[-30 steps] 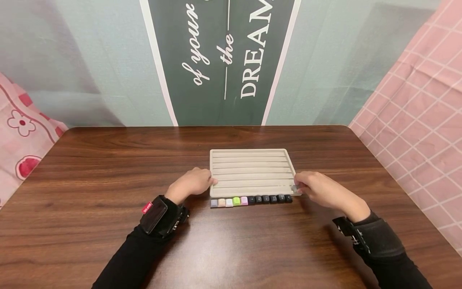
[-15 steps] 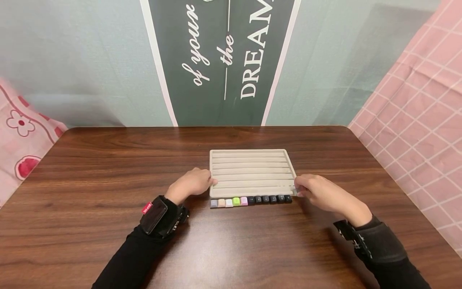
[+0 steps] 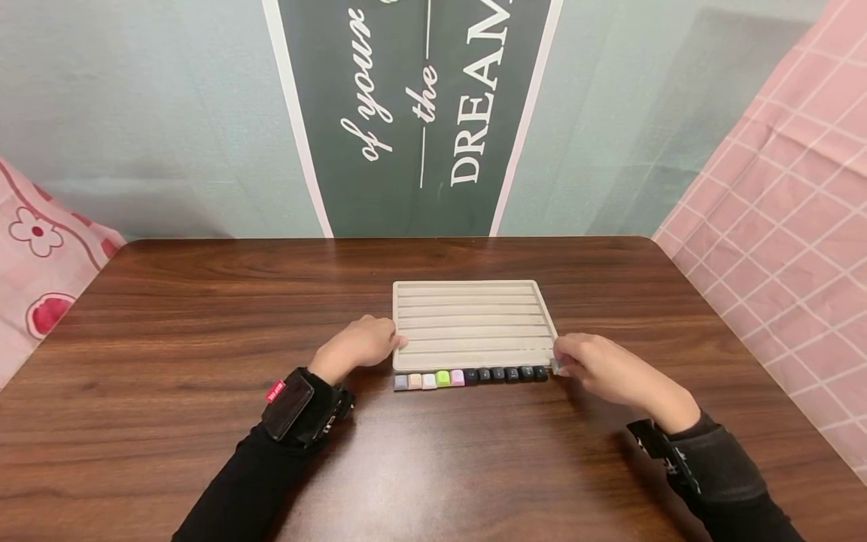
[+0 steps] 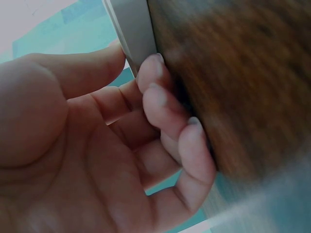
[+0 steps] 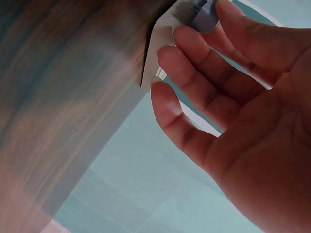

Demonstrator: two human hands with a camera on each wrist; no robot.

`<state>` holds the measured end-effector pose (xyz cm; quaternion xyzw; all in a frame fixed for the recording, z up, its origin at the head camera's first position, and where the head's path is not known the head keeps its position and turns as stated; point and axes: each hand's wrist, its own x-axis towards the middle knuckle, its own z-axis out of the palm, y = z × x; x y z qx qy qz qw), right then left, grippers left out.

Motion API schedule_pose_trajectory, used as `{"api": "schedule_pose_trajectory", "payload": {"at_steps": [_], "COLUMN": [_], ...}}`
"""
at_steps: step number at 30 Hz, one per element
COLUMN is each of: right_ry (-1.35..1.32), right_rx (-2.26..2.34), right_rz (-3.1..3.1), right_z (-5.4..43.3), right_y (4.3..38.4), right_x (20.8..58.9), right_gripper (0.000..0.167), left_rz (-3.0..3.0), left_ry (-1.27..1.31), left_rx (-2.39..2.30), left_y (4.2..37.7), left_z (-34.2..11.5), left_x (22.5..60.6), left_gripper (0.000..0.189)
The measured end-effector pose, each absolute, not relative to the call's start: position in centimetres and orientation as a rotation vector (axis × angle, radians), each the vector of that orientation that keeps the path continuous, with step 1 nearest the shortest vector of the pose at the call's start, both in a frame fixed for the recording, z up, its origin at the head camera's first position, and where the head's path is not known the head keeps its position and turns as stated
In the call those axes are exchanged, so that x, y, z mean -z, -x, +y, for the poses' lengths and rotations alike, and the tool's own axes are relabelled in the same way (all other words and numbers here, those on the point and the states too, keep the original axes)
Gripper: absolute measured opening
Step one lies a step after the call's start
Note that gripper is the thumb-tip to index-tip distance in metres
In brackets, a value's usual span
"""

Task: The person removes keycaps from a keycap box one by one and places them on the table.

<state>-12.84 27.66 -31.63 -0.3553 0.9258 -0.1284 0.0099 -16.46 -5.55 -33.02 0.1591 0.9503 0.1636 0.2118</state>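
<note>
A cream ridged tray (image 3: 474, 310) lies on the table. My left hand (image 3: 357, 342) holds its left edge, thumb over the rim and fingers curled at the outer side, as the left wrist view shows. Between thumb and index finger, my right hand (image 3: 606, 370) pinches a grey keycap (image 5: 205, 18) at the tray's near right corner. The other right fingertips lie close along the tray's side. In front of the tray runs a row of keycaps: black ones (image 3: 512, 374) on the right, then pink (image 3: 457, 377), green (image 3: 443, 378), white, peach and grey (image 3: 401, 382) leftward.
The brown wooden table (image 3: 433, 467) extends around the tray and toward me. Behind it hangs a pale green cloth with a dark lettered panel (image 3: 420, 203). Pink cloths hang at the left and right (image 3: 799, 196) sides.
My right hand has moved slightly toward me with the grey keycap, from over the tray's near right corner to beside the black end of the row. The left hand stays at the tray.
</note>
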Motion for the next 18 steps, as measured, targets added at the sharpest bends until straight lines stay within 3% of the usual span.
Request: {"api": "schedule_pose_trajectory", "payload": {"at_steps": [18], "right_ry": [1.126], "right_rx": [0.435], "right_rz": [2.889], "right_z": [27.59], "right_y": [12.48], "right_x": [32.16], "right_gripper": [0.027], "left_rz": [2.637], "left_ry": [-0.447], "left_rx": [-0.456], "left_y": [16.39], "left_z": [-5.73], "left_x": [32.68], "left_gripper": [0.026]}}
